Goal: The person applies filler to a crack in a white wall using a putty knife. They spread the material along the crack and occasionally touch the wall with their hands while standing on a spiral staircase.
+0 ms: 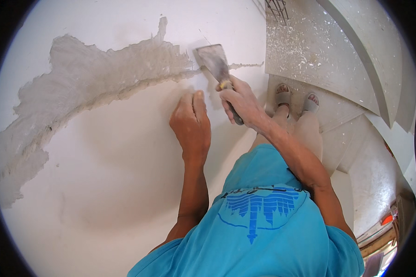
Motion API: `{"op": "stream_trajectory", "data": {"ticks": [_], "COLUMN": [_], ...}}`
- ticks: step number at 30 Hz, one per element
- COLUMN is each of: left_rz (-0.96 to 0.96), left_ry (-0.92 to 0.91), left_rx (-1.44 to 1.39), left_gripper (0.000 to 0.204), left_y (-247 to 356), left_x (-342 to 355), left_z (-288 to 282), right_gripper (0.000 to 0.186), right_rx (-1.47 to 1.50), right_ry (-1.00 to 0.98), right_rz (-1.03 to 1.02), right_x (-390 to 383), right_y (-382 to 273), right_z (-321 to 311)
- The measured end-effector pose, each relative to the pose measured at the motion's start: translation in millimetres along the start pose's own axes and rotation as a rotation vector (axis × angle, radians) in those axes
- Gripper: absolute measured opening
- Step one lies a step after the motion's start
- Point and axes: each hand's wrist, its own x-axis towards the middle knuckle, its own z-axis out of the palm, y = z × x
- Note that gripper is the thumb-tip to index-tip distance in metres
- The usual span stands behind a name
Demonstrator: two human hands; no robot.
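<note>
A scraper (213, 60) with a wide metal blade and dark handle is gripped in my right hand (242, 102). Its blade, slightly blurred, is over the wall at the right end of a bare grey patch (111, 67) where the white coating is gone. A ragged edge runs along the lower side of that patch and thins into a narrow crack (247, 65) to the right of the blade. My left hand (192, 116) is by the white wall (111, 166), just below and left of the scraper. Its fingers are drawn together, and anything between them is hidden.
On the right, curved steps (319, 51) carry scattered white flakes. My sandalled feet (283, 94) stand on a pale step beside the wall. Thin dark metal bars (277, 10) show at the top. Wooden pieces and an orange item (387, 219) lie at the lower right.
</note>
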Motion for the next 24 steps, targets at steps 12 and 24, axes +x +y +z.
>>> {"op": "stream_trajectory", "data": {"ticks": [12, 24], "left_rz": [0.054, 0.009], "left_ry": [-0.104, -0.046], "left_rx": [-0.284, -0.044], "left_gripper": [0.03, 0.025], "left_y": [-5.3, -18.7], "left_x": [-25.4, -0.2], "left_z": [19.5, 25.5], "right_gripper": [0.066, 0.056], "right_rx": [-0.862, -0.789], "right_ry": [0.132, 0.09], "right_rz": [-0.447, -0.521], "right_x": [-39.0, -20.9], "right_y": [34.7, 60.0], "right_z": [3.3, 13.8]}}
